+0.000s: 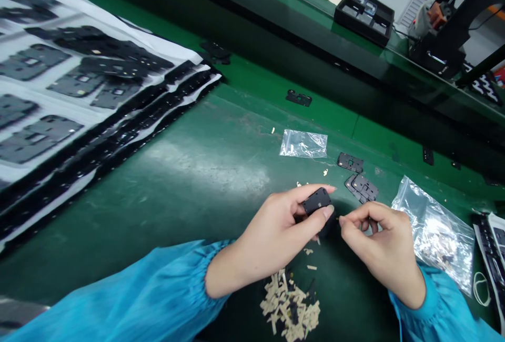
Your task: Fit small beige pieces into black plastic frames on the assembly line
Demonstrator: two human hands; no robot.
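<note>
Near the front edge of the green worktop [189,173], seen from the head camera, the left hand [272,237] holds a small black plastic part [317,201] just above the surface, its fingers [315,218] clamped on it, thumb below and forefinger over the top; the right hand [384,247] sits just beside it, thumb and forefinger pinched together on something too small to make out. Below the hands lies a heap of beige strips [290,305]; just beyond them, a few loose black parts [361,187], a small clear bag [303,143] and, to the right, a larger clear bag [437,231] of pale bits. Sheets carrying rows of black parts [79,84] cover the left side; a black tray [365,14] stands on the far ledge. Judging from this, a tiny piece is being fitted to or peeled from the held part; the next move calls for a steady left grip and a fine, well-aimed pinch. Hidden: the part's underside and whatever the right fingertips hold; both sleeves are cut off by the frame.
</note>
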